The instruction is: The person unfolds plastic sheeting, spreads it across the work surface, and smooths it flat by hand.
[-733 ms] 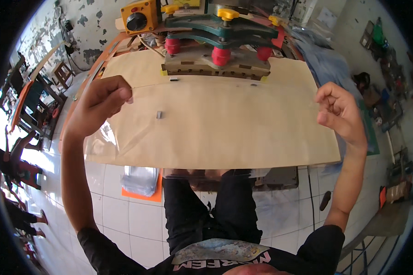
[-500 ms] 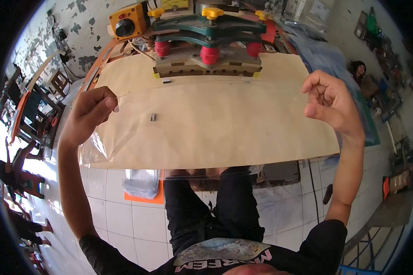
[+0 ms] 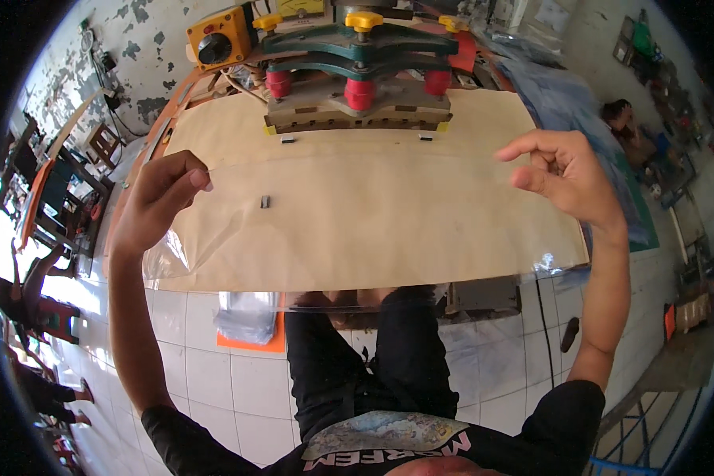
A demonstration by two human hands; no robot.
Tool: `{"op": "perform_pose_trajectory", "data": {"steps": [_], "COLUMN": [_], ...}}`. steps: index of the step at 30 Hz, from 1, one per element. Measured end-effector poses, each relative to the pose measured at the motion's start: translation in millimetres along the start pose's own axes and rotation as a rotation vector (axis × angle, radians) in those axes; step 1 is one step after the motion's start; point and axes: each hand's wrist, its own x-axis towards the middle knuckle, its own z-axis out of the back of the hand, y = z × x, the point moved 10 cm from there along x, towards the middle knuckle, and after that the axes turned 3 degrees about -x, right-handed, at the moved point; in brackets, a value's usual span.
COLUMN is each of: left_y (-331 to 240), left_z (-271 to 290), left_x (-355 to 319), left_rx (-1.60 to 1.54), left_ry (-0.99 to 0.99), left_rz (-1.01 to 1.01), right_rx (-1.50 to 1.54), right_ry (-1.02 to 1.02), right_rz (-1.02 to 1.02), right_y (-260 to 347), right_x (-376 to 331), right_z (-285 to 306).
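Observation:
A large clear plastic sheet (image 3: 357,230) is stretched flat in the air over a tan-covered worktable (image 3: 484,131). My left hand (image 3: 163,198) pinches its upper left corner between thumb and fingers. My right hand (image 3: 567,178) pinches the upper right corner, fingers curled. The sheet's lower edge hangs just past the table's front edge, over my legs. A small dark block (image 3: 265,201) lies on the table under the sheet.
A green and red press machine (image 3: 357,67) stands at the table's far edge, with a yellow control box (image 3: 219,36) to its left. A stack of clear bags on an orange mat (image 3: 250,317) lies on the tiled floor. Another person (image 3: 623,119) sits far right.
Both hands have lifted the sheet and drawn it nearer to me; the right hand has moved inward and now pinches the sheet's corner.

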Motion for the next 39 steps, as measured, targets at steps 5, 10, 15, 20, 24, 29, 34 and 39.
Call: {"op": "perform_pose_trajectory", "data": {"steps": [5,10,15,20,24,29,34,39], "left_y": [-9,-16,-17,32,36,31,40,52], "left_z": [-10,-22,-64,-103,-115,-112,-112,-100], "left_x": [3,5,11,10,0,-21,-47,-52], "left_rx": [0.087,-0.075,0.337,0.418,0.558,0.733,0.703,0.562], "left_ry": [0.013,-0.059,0.067,0.133,0.108,0.133,0.313,0.385], "left_rz": [-0.066,-0.084,-0.393,-0.372,-0.461,-0.402,-0.102,-0.104], "right_rx": [-0.097,-0.037,-0.266,-0.384,-0.520,-0.746,-0.662,-0.498], "right_ry": [-0.045,-0.071,0.085,0.109,0.114,0.188,0.363,0.485], "right_rz": [0.020,0.131,0.125,0.158,0.145,0.212,0.080,-0.007], "right_y": [-17,-35,-52,-84,-91,-72,-61,-82], "right_x": [-1,2,16,11,-4,-27,-53,-61], "right_z": [12,19,-18,-68,-83,-89,-92,-84]}}
